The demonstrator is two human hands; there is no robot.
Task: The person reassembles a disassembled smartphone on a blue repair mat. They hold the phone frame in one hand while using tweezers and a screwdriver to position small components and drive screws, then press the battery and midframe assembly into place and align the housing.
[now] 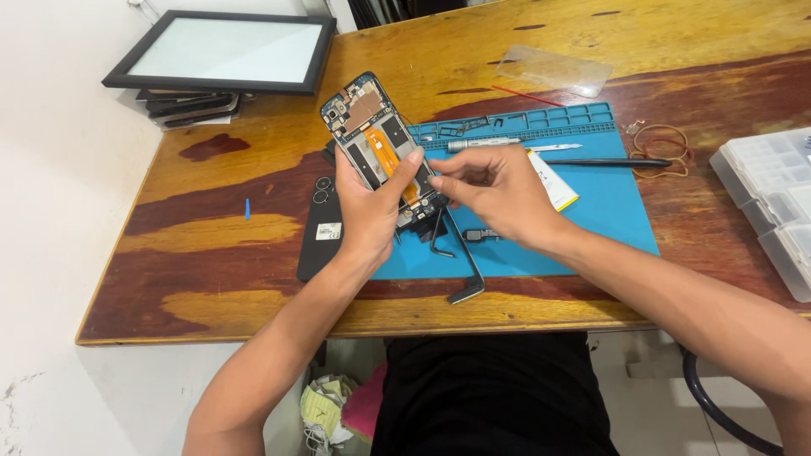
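While the opened phone is gripped in the left hand above the blue mat near the desk's front edge, the right hand is pinched together at its lower end, apparently working a small part. A fine touch seems required. Orange ribbon cable, glossy; mat rubbery, ridged.

Opened phone above mat, back cover left.
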